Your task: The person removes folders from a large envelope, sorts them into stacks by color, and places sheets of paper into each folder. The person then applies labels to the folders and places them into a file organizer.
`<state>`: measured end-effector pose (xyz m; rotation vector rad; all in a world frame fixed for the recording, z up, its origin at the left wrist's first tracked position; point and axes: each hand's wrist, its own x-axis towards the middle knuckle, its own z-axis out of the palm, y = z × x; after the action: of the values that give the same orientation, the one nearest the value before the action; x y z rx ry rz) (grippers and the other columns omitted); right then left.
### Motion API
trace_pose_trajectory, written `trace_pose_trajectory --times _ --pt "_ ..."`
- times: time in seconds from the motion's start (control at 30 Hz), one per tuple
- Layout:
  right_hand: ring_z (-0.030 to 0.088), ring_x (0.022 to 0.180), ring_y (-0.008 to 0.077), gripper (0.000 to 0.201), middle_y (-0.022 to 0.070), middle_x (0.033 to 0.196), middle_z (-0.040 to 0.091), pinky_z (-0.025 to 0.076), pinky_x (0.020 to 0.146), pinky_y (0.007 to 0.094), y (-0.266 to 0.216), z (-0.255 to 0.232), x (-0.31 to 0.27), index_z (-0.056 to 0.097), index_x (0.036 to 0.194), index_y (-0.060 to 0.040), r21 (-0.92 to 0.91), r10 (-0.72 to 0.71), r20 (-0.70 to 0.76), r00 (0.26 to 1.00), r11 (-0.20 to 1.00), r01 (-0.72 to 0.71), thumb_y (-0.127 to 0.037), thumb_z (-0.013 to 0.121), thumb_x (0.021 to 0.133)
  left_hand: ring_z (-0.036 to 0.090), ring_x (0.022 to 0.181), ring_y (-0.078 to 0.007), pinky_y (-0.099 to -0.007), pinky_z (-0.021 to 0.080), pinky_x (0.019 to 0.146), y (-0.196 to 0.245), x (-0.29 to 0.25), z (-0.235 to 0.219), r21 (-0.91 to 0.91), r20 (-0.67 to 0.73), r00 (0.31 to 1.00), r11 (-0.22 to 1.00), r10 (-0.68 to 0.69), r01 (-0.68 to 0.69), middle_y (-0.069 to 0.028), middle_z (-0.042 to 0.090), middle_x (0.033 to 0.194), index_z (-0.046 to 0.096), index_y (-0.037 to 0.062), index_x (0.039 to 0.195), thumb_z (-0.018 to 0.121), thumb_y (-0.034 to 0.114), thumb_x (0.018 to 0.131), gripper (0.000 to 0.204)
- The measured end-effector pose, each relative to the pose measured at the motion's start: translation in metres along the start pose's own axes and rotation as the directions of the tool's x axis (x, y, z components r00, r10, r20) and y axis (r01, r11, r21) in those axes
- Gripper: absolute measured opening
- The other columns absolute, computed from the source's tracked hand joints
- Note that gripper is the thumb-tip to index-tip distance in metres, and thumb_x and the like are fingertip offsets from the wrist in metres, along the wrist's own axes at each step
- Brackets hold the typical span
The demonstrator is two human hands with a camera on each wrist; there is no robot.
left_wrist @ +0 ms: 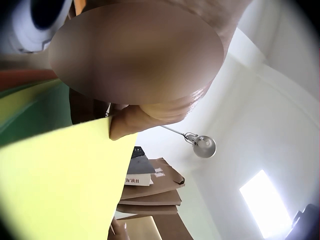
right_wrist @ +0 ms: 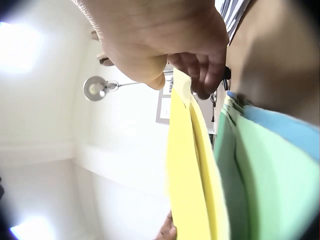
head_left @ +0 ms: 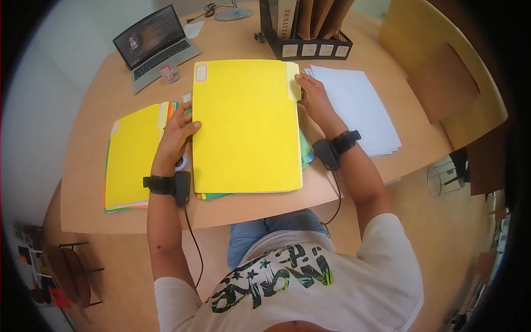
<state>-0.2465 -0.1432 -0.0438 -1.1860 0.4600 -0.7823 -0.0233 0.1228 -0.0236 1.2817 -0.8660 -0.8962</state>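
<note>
Pale wood is forming the table [head_left: 83, 171], with a laptop [head_left: 157, 47] sitting toward its far left corner and a black file box [head_left: 315, 51] standing toward its far edge. A person [head_left: 321, 276] is holding a yellow folder [head_left: 246, 127] above some green folders [right_wrist: 272, 150] near the middle of the near edge. The left hand [head_left: 176, 133], partly curled, is gripping its left side, thumb on the front; the right hand [head_left: 316, 98], nearly closed, is pinching its upper right tab [head_left: 293, 86]. White sheets [head_left: 354, 110] are lying toward the right edge; another folder stack [head_left: 133, 155] is resting toward the left.
</note>
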Motion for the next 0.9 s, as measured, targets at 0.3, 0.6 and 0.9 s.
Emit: trace_pose_trajectory --times 0.3,0.6,0.9 --pt "0.065 0.082 0.0146 0.026 0.0079 0.097 0.067 0.051 0.072 0.0258 0.003 0.000 0.001 0.062 0.109 0.0034 0.011 -0.071 -0.059 0.996 0.997 0.072 -0.010 0.062 0.087 0.057 0.111 -0.0215 -0.0307 0.043 0.097 0.005 -0.003 0.007 -0.011 0.038 0.999 1.000 -0.020 0.021 -0.0141 0.059 0.118 0.032 -0.0002 0.135 0.061 0.004 0.083 0.060" --pt "0.065 0.078 0.0145 0.026 0.0082 0.094 0.067 0.052 0.070 0.0257 0.003 -0.005 0.004 0.062 0.106 0.0047 0.156 0.005 -0.077 0.997 0.988 0.007 -0.009 0.062 0.084 0.057 0.113 -0.0220 -0.0308 0.043 0.099 0.005 -0.004 0.007 -0.048 0.048 0.998 0.998 -0.030 0.033 -0.0151 0.060 0.119 0.032 0.0003 0.135 0.063 0.005 0.082 0.062" --pt "0.064 0.075 0.0140 0.024 0.0074 0.091 0.067 0.051 0.070 0.0254 0.006 -0.003 0.002 0.064 0.102 0.0049 -0.029 -0.093 -0.073 0.993 0.995 0.091 -0.008 0.060 0.081 0.061 0.109 -0.0217 -0.0295 0.047 0.094 0.004 -0.004 0.008 -0.063 0.047 0.998 0.997 -0.037 0.039 -0.0159 0.061 0.118 0.035 0.0008 0.134 0.063 0.005 0.082 0.059"
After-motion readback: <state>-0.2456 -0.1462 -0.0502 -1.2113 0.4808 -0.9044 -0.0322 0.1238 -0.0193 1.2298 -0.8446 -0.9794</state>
